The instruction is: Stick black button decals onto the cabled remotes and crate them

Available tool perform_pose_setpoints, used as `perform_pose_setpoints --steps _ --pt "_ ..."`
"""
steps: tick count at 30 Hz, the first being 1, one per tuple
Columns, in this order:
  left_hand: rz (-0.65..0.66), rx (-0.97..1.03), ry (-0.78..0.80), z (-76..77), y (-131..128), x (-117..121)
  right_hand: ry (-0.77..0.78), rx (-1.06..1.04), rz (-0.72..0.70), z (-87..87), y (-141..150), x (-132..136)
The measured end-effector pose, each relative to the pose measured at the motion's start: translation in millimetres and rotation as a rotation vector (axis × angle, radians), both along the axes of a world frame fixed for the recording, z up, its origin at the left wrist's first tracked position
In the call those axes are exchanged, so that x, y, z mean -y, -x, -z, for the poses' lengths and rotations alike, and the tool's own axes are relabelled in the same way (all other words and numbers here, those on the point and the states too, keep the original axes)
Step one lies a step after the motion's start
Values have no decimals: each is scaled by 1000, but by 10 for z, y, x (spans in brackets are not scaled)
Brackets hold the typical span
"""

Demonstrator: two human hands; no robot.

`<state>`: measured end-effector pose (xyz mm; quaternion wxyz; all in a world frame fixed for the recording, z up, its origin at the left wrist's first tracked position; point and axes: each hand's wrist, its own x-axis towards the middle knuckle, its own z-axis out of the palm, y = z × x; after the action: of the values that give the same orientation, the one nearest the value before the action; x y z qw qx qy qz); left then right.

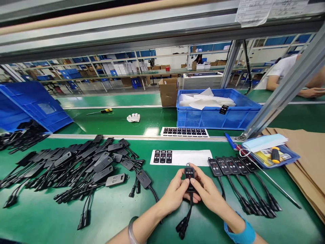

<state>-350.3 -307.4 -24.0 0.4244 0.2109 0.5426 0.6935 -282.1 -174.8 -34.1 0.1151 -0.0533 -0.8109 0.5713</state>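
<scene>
Between my two hands is a small black control box (189, 174) with a label on its face and a cable with plugs hanging toward me. My left hand (175, 191) grips its left side, thumb on the face. From the right, my right hand (205, 188) closes on it too, its thumb pressed near the other thumb. Just beyond lies a white label sheet (190, 157) with three black labels at its left end. Several labelled control boxes (232, 166) lie in a row to the right. A pile of control boxes without visible labels (101, 162) spreads on the left.
A fuller label sheet (185, 131) lies before a blue bin (210, 117) of white paper. Behind are a screwdriver (106, 110), a white glove (133, 117) and a carton (168, 93). A blue tray (273, 162) and brown cardboard (308, 152) sit right. Another person's arm (275, 83) shows far right.
</scene>
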Motion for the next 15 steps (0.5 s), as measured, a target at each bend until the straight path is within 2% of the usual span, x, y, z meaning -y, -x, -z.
perform_pose_setpoints --steps 4,10,12,15 --pt "-2 -8 13 47 1 -5 -63 -3 21 -7 5 21" --pt "-3 -6 1 49 4 -22 -12 3 3 -29 -8 -2" --pt "-33 53 -37 46 17 -28 -90 9 -8 -43 -7 0" --pt "-37 145 -102 29 52 -18 -322 -32 -47 -74 7 -13"
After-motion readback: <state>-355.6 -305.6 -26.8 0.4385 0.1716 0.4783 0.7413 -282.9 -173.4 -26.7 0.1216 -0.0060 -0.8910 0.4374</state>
